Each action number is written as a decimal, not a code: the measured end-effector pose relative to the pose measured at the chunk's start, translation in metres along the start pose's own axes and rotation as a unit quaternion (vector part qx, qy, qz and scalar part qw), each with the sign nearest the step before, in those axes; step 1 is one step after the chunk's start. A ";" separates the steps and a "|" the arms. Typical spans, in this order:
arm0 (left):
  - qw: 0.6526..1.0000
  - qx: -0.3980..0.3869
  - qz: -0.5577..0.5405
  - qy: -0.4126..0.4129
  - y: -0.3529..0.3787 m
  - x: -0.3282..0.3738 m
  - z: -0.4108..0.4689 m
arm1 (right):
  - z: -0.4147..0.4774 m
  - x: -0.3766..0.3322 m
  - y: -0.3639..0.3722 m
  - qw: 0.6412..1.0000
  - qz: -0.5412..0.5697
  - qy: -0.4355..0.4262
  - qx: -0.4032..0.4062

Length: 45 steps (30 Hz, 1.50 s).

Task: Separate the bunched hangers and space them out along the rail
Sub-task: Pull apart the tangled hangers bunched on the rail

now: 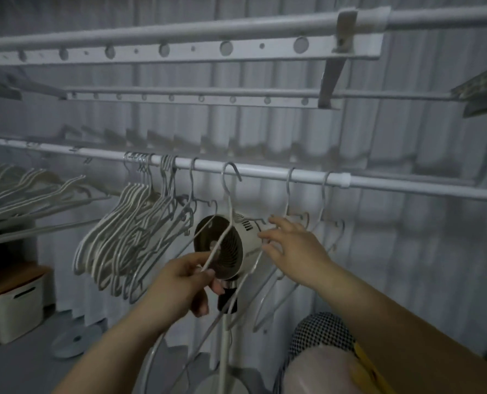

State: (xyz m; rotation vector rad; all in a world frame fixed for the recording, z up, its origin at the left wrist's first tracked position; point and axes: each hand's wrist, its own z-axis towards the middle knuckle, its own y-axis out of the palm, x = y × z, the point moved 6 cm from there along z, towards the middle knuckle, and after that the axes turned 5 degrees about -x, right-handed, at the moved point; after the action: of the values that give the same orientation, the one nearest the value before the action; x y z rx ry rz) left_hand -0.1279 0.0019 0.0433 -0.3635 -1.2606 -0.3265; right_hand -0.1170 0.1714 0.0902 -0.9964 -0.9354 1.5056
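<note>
L hand (pixel 179 282) pinches thin white wire hanger (pixel 227 201).

Left hand (pixel 181 281) in a pinch, right hand (pixel 293 250) splay-fingered, both arms forward.

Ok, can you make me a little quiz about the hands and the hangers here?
1. Pick one: the left hand pinches A) a sock, B) a white hanger, C) a spoon.
2. True or false: the right hand has its fingers spread open.
3. Fill in: the big bunch of hangers on the rail is to the ___ of the held one.
Key: 1 B. 2 true. 3 left.
</note>
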 end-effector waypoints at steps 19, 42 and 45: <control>0.998 -0.068 0.012 -0.011 0.027 0.015 0.096 | 0.015 0.014 0.021 0.999 -0.021 -0.030 -0.034; 0.918 0.288 0.237 0.136 -0.093 0.039 0.048 | 0.015 0.006 -0.028 0.969 -0.018 -0.040 0.244; 0.911 0.246 0.317 0.098 -0.091 0.020 0.045 | 0.034 -0.013 -0.034 0.967 -0.026 -0.059 0.246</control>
State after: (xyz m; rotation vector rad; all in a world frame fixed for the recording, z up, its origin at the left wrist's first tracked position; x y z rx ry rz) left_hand -0.1999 -0.0607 0.0818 -0.2761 -0.9209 0.4973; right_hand -0.1359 0.1613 0.1348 -0.5227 -0.6142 1.6572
